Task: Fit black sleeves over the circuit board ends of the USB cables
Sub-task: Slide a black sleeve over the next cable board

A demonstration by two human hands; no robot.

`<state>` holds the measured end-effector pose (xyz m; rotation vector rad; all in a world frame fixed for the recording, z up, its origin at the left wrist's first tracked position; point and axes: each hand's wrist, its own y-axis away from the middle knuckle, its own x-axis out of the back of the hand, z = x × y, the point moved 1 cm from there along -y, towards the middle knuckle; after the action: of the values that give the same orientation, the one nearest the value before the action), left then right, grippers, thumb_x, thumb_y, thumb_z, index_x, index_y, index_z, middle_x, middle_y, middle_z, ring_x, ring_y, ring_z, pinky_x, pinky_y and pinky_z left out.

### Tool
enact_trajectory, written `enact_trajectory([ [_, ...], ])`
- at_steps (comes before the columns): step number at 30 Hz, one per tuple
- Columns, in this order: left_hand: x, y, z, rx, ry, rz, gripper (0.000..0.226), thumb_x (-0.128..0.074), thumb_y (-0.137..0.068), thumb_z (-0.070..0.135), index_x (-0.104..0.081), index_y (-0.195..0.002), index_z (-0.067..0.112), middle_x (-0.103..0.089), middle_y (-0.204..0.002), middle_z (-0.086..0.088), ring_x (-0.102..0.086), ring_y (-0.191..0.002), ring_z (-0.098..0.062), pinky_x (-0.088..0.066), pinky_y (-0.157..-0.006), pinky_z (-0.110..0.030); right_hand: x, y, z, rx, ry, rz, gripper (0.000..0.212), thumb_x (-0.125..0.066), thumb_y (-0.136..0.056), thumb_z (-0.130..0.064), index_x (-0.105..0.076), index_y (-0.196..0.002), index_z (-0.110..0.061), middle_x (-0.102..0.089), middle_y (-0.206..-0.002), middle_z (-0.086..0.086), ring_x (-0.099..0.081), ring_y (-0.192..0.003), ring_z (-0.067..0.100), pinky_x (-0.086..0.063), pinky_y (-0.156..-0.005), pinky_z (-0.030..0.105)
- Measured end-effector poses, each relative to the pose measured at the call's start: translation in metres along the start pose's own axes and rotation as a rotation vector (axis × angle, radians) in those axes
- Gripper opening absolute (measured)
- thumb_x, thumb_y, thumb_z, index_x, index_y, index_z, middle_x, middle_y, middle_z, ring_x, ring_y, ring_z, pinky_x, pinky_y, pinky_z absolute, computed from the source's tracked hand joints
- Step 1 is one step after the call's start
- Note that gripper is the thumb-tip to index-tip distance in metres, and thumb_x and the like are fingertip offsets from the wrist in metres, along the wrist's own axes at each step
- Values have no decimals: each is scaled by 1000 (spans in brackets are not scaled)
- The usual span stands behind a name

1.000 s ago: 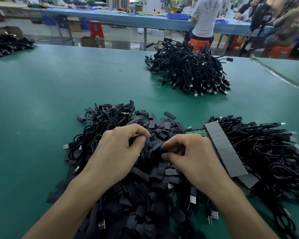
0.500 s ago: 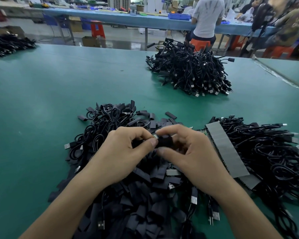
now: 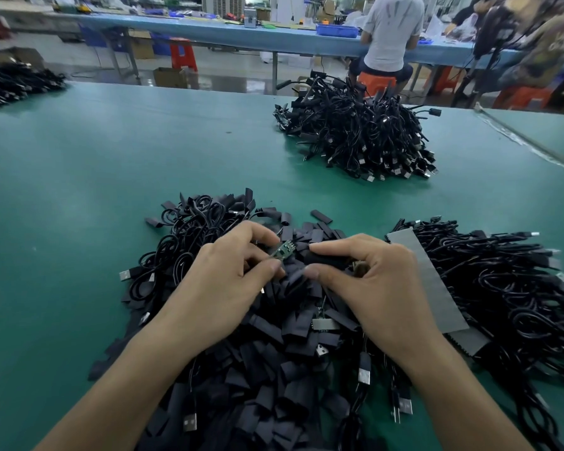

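- Far left: a cable pile (image 3: 13,83) lies at the edge of the green bench (image 3: 111,157), too far away to tell whether it is sleeved.
- Left of centre: loose coiled USB cables (image 3: 183,236) lie against the heap of black sleeves (image 3: 258,369), with plugs poking out here and there.
- Left hand (image 3: 228,281): thumb and forefinger pinch the cable just behind its green circuit board (image 3: 284,250). The board points right and slightly up, held above the heap.
- Black sleeve (image 3: 326,260): lies level, its open end facing the board tip and just beside it. The board shows bare along its whole visible length, so the sleeve is judged not yet on.
- Right hand (image 3: 372,281): thumb below and fingers above pinch the sleeve.
- Centre far: a large cable mound (image 3: 355,135), probably finished stock.
- Right: a grey strip (image 3: 427,281) rests on another cable pile (image 3: 502,288), likely waiting.
- Progress: this piece is at alignment, with the slide-on left to do. The many loose sleeves suggest much work remains.
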<state>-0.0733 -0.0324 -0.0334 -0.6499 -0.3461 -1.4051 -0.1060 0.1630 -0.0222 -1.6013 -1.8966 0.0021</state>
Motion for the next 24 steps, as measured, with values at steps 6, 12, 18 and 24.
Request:
enact_trajectory([
  [6,0,1,2,-1,9,55,18,-72,-88,23,-70,-88,41,-70,-79,19,-66,-71,-5,-49,-65,-16,0,-2,9,-60,-1,-25,29,-87,-72,-29,-78,-99,-31,-72,-91,-22,-66,-87,-5,-51,-76,13],
  [12,2,3,6,26,-5,132,18,-76,-85,16,-75,-91,34,-71,-75,22,-65,-78,11,-41,-68,0,-8,4,19,-205,351,-340,17,-83,-76,-33,-77,-92,-33,-71,-86,-18,-65,-84,-1,-55,-82,31],
  [18,3,3,7,31,-52,165,24,-71,-89,14,-74,-101,35,-69,-73,16,-63,-68,4,-42,-63,-3,-6,3,18,-216,353,-290,13,-80,-79,-40,-77,-91,-35,-72,-82,-18,-66,-79,0,-56,-78,33],
  [24,4,2,7,44,6,216,20,-78,-84,19,-71,-90,36,-72,-77,16,-65,-77,8,-43,-69,-1,-3,7,16,-187,645,-437,17,-65,-90,-42,-73,-101,-34,-65,-100,-15,-61,-98,11,-51,-86,32],
])
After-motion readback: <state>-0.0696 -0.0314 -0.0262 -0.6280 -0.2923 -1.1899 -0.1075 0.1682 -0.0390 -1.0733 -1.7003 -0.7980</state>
